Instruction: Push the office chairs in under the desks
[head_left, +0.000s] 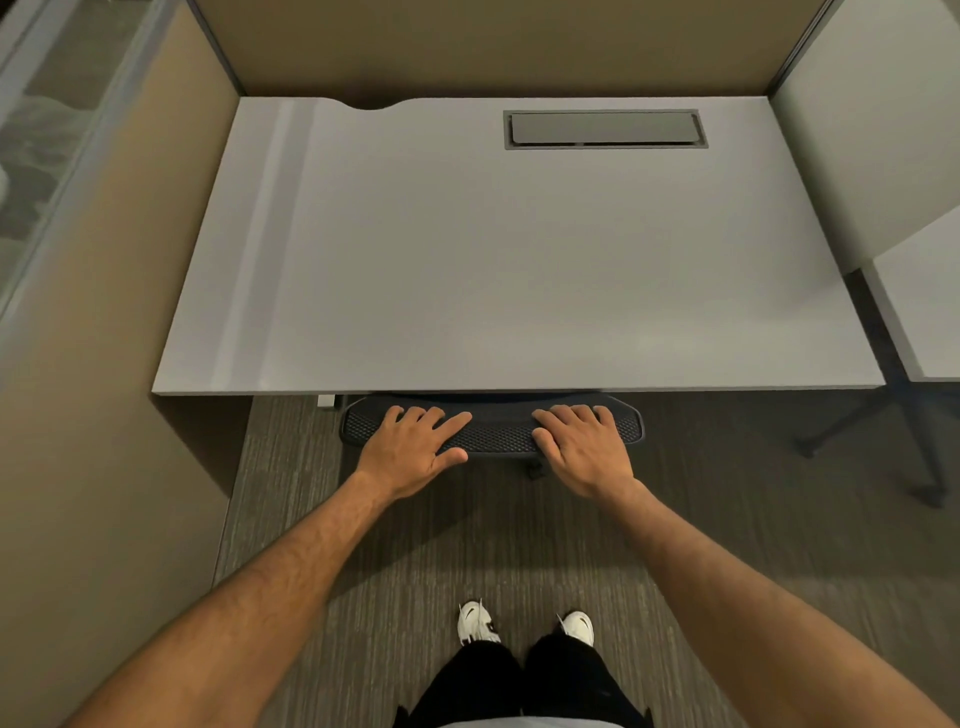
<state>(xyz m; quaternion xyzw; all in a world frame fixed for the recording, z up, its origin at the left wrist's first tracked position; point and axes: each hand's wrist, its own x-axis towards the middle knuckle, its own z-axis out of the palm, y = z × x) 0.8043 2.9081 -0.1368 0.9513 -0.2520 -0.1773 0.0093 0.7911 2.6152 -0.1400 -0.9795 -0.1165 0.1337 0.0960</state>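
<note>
**While both hands press the chair back: chair nearly home under desk**

With fingers (415, 415) spread and laid flat over the top rail, the left hand (415, 451) rests on the black mesh backrest of the office chair (498, 434); its thumb hooks the near edge. Right hand (582, 447): likewise flat, fingers together, draped over the rail, not curled shut round it.

Chair: seat hidden beneath the pale grey rectangular desk top (493, 270); only the backrest rim and one dark caster (535, 470) show, just beside the desk's front edge.

Step, as judged: final push of this chair. Next move likely calls for a short, even shove from both palms, then letting go.

Surroundings: grey recessed cable hatch (605, 130); tan partition panels (104, 364); striped grey carpet (675, 519).

Writing: none legible; white shoes (576, 626) bear a small dark mark, too small to tell.
</note>
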